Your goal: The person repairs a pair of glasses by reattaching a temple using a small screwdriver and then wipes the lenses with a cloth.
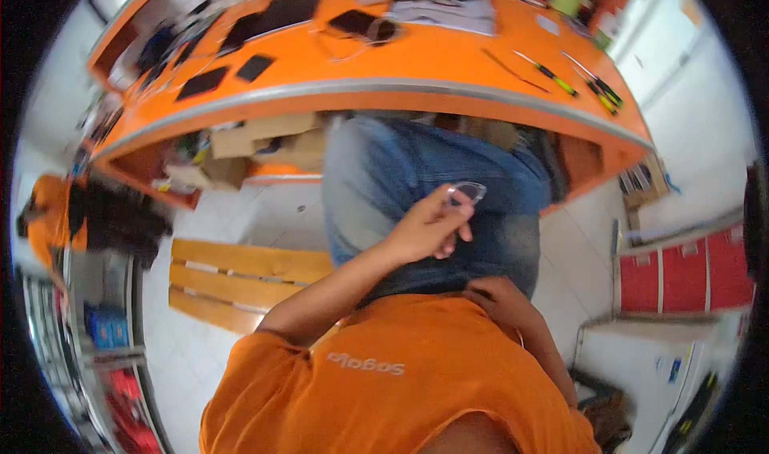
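Observation:
My left hand [428,228] is raised over my lap and pinches a small clear oval piece with a dark rim [467,191] between thumb and fingertips. Below it are my blue jeans [400,165] and orange shirt [384,374]. My right hand [498,295] lies against my waist at the top of the jeans. Its fingers are tucked out of sight, so I cannot tell whether it holds anything.
An orange workbench [416,57] curves across the top, carrying dark phones and tablets [288,9], papers and green-handled screwdrivers [553,73]. Cardboard boxes [240,141] sit under it. Wooden slats [240,274] lie at left, red lockers [681,274] at right. Another person in orange [56,213] is far left.

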`<state>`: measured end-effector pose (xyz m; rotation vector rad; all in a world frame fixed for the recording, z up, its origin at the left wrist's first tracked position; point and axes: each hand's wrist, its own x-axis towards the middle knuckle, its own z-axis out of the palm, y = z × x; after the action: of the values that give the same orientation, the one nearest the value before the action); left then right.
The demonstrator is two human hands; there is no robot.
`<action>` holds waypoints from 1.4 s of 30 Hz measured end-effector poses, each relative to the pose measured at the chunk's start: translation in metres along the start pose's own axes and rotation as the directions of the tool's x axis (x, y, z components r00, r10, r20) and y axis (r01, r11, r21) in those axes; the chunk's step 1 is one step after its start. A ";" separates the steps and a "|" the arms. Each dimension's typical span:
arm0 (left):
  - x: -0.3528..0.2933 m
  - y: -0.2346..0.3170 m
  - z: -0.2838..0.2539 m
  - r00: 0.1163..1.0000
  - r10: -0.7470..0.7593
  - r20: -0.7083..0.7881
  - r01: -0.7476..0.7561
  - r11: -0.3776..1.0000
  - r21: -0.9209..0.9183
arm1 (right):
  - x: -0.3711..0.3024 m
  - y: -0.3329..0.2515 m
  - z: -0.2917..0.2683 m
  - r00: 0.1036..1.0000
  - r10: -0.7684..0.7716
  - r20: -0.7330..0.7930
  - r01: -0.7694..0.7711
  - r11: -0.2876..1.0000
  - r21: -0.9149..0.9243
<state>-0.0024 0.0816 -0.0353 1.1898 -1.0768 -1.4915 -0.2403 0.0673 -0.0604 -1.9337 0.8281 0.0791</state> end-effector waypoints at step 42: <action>0.213 -0.244 -0.047 0.870 -0.420 -0.260 0.239 -0.104 0.966 | 0.172 -0.081 0.005 0.574 -0.812 0.107 0.753 0.575 0.321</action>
<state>-0.0126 -0.0817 -0.3185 2.5954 -2.2826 -0.8810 -0.0604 0.0051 -0.0677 -1.8396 -0.2592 -0.3158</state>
